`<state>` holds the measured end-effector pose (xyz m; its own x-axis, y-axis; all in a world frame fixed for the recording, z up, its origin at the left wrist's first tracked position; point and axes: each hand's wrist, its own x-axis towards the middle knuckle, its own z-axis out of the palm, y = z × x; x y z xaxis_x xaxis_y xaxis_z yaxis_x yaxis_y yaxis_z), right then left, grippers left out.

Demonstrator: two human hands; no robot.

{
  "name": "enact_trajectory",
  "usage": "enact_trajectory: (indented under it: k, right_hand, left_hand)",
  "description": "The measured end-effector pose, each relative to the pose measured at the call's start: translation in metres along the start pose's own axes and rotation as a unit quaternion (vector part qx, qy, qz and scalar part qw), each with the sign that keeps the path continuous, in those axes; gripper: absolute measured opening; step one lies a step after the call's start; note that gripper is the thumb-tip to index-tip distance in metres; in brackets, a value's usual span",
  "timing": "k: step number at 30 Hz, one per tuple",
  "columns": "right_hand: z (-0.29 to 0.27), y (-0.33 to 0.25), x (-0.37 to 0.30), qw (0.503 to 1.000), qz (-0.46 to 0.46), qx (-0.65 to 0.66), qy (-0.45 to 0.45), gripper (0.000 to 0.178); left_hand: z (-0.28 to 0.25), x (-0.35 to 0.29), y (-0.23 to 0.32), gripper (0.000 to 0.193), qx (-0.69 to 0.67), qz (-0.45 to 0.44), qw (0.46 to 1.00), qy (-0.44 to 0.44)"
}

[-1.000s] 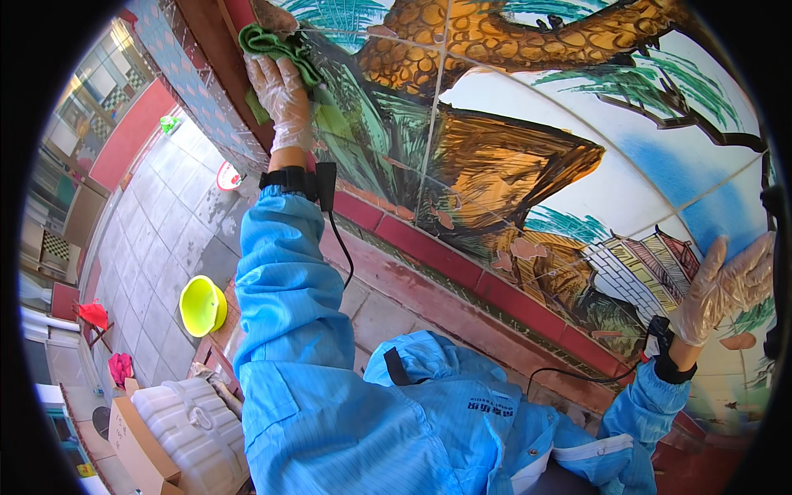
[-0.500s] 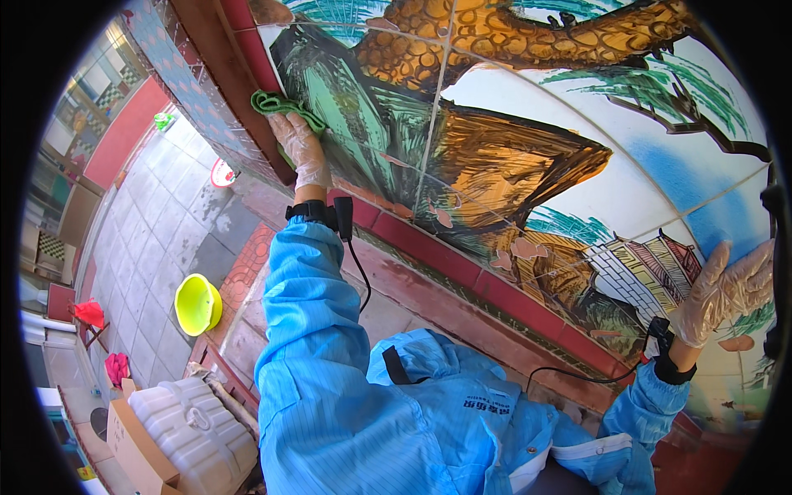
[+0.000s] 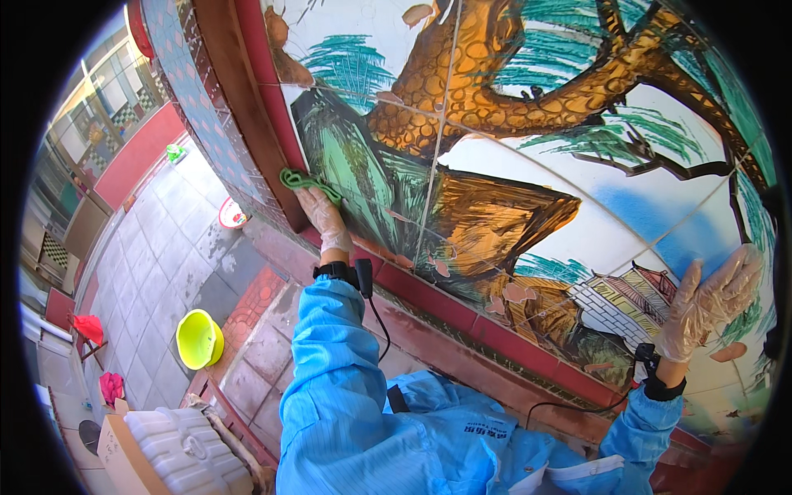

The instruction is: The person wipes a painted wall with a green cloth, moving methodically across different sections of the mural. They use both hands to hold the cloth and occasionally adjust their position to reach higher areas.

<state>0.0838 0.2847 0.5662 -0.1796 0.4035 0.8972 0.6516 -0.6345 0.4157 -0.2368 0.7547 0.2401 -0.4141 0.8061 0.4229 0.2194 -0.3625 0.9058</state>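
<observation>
- One tiled mural [image 3: 511, 210] fills the upper right, probably hard and slick to press on; the picture's dark rim cuts off its far edges.
- The gloved right hand [image 3: 711, 304] is spread at the mural's right side, thumb apart from nearly closed-up fingers; whether its palm touches is hard to tell.
- The gloved left hand [image 3: 326, 223] reaches the lower left corner, fingers straight and together; its back is toward the camera, so whether they pinch anything cannot be told.
- The green cloth [image 3: 310, 181] lies bunched at those left fingertips, beside the red border [image 3: 279, 124]. It should be light, limp and soft, best held by its gathered middle; the part under the hand is hidden.
</observation>
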Motion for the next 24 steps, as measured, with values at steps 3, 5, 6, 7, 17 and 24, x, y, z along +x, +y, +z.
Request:
enact_trajectory:
  k: [3, 5, 6, 7, 17, 24]
  right_hand:
    - [-0.001, 0.000, 0.000, 1.000, 0.011, 0.013, 0.001, 0.064]
    - [-0.001, 0.001, -0.001, 1.000, 0.019, 0.019, -0.002, 0.065]
    - [-0.001, 0.001, -0.001, 0.999, 0.025, 0.019, -0.006, 0.065]
    - [-0.001, 0.002, -0.002, 1.000, 0.024, 0.016, -0.006, 0.066]
    - [0.008, 0.013, -0.010, 0.998, 0.041, 0.043, 0.015, 0.066]
    - [0.010, 0.014, -0.011, 0.998, 0.051, 0.034, 0.012, 0.064]
  left_hand:
    - [0.003, -0.017, -0.005, 0.068, -0.018, -0.060, 0.998, -0.010]
    - [0.005, -0.025, -0.001, 0.069, -0.018, -0.076, 0.997, -0.008]
    - [0.005, -0.028, 0.004, 0.070, -0.014, -0.119, 0.993, -0.019]
    - [0.007, -0.035, 0.011, 0.071, -0.043, -0.133, 0.990, -0.006]
    - [0.005, -0.084, 0.077, 0.073, -0.031, -0.236, 0.971, 0.008]
    - [0.005, -0.088, 0.161, 0.071, 0.049, -0.292, 0.954, -0.054]
